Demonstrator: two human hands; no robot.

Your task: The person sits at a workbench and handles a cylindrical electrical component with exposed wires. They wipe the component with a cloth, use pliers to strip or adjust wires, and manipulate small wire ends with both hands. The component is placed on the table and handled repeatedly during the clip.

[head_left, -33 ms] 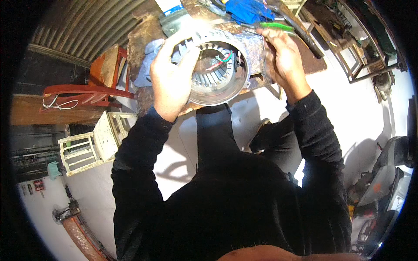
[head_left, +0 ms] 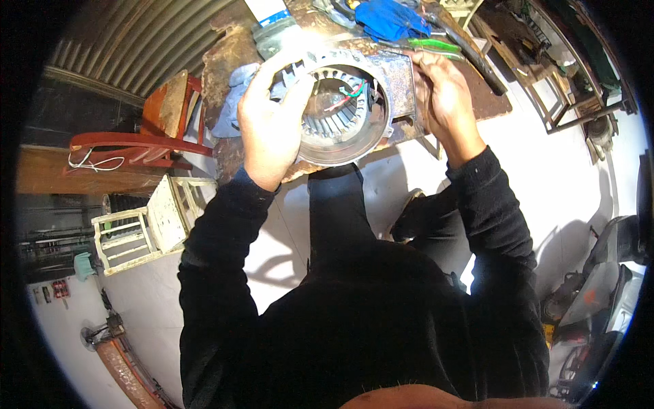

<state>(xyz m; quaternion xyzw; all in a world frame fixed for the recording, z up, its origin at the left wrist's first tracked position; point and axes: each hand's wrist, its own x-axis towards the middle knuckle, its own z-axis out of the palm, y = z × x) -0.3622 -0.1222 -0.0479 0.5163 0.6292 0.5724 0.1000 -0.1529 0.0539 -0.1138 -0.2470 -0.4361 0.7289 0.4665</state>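
Note:
A round metal motor housing (head_left: 343, 155) lies on the worn workbench, its open end facing up. Inside it shows a ring of slotted stator windings (head_left: 334, 125), with red and green wires (head_left: 353, 91) loose in the middle. My left hand (head_left: 272, 129) is wrapped over the housing's left rim, thumb across the opening; strong glare washes out its fingertips. On the housing's right side sits a square terminal box (head_left: 398, 85). At that box's far right corner my right hand (head_left: 441, 85) is closed, thumb and fingers pinched; what lies between them is too small to make out.
Behind the housing lie a blue cloth (head_left: 388, 19), a green-handled tool (head_left: 434, 46) and a long dark bar (head_left: 477, 61). A greyish-blue rag (head_left: 234, 102) is at the left. A red wooden chair (head_left: 136, 143) and a cream stool (head_left: 139, 232) stand left of the workbench (head_left: 225, 51).
My right fingers have shifted slightly toward me at the terminal box's corner. My left hand and the housing look the same.

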